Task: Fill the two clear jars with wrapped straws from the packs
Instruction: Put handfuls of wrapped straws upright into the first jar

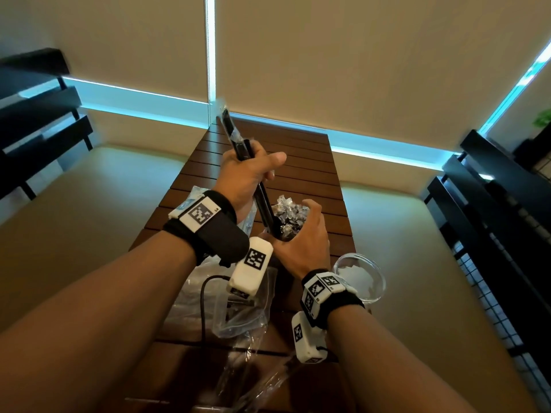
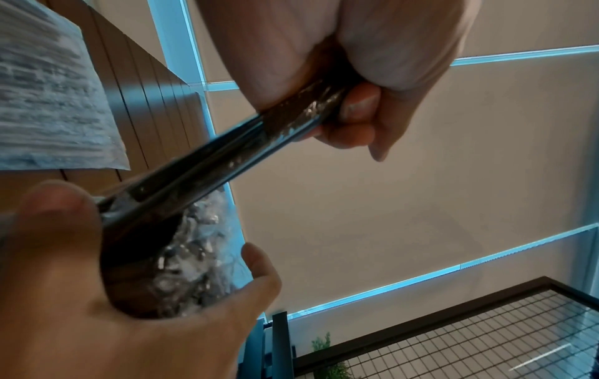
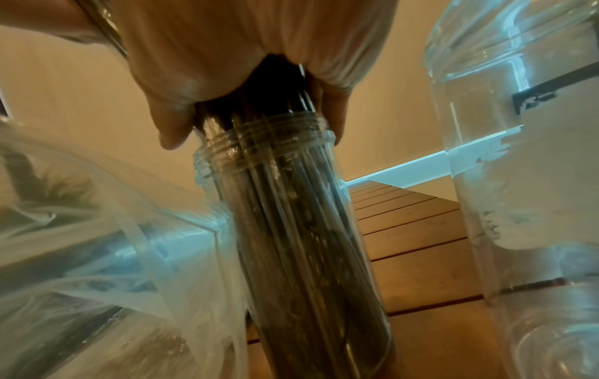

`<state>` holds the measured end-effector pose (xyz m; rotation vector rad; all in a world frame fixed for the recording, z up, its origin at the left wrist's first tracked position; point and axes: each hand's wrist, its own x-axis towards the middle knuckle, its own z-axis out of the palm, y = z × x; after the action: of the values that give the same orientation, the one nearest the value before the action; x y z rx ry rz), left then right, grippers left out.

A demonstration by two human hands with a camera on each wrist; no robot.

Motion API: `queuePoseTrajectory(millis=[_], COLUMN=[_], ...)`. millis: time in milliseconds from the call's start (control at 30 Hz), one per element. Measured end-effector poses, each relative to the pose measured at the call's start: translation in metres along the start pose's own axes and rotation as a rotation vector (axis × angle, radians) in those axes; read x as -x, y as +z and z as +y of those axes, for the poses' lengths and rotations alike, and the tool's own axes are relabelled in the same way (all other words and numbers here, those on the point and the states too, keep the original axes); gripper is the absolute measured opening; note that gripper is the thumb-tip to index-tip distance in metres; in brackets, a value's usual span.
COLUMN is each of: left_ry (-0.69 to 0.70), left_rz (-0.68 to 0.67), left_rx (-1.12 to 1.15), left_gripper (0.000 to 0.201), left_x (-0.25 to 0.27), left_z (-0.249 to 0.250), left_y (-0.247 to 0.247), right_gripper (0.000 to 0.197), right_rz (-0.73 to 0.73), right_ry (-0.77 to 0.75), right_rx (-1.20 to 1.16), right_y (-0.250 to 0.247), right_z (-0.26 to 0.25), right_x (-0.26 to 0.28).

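Note:
My left hand (image 1: 256, 168) grips a small bundle of black wrapped straws (image 1: 235, 135), slanted with its lower end at the mouth of a clear jar (image 3: 308, 230). That jar stands on the slatted wooden table (image 1: 301, 162), packed with dark straws. Their crinkled wrapper tops (image 1: 290, 214) stick out. My right hand (image 1: 301, 234) curls round these straws just above the jar's threaded neck and hides the jar in the head view. In the left wrist view the bundle (image 2: 259, 138) runs from my left hand (image 2: 356, 84) down into my right hand (image 2: 136, 295). A second clear jar (image 1: 357, 277) stands empty to the right.
Opened clear plastic packs (image 1: 238, 311) lie crumpled on the table near me, under my wrists. A white-and-blue pack (image 1: 190, 201) lies to the left. Black benches (image 1: 38, 114) and a black wire-mesh rack (image 1: 501, 234) flank the narrow table. Blinds hang behind it.

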<state>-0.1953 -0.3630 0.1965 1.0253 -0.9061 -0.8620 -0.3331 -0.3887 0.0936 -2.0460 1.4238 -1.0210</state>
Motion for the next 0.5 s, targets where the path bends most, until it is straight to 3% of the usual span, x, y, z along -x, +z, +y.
queuePoseTrajectory(millis=[100, 267, 500], left_ry=[0.011, 0.064, 0.064], left_rz=[0.003, -0.127, -0.103], left_rx=[-0.030, -0.152, -0.160], left_gripper=[0.042, 0.040, 0.042], left_x=[-0.004, -0.002, -0.005], left_z=[-0.008, -0.022, -0.040], left_y=[-0.002, 0.019, 0.023], right_gripper=[0.098, 0.096, 0.091], right_rz=[-0.051, -0.068, -0.042], right_ry=[-0.017, 0.012, 0.028], right_rx=[-0.016, -0.016, 0.033], right_y=[-0.003, -0.005, -0.002], right_z=[0.001, -0.001, -0.001], right_x=[-0.001, -0.001, -0.003])
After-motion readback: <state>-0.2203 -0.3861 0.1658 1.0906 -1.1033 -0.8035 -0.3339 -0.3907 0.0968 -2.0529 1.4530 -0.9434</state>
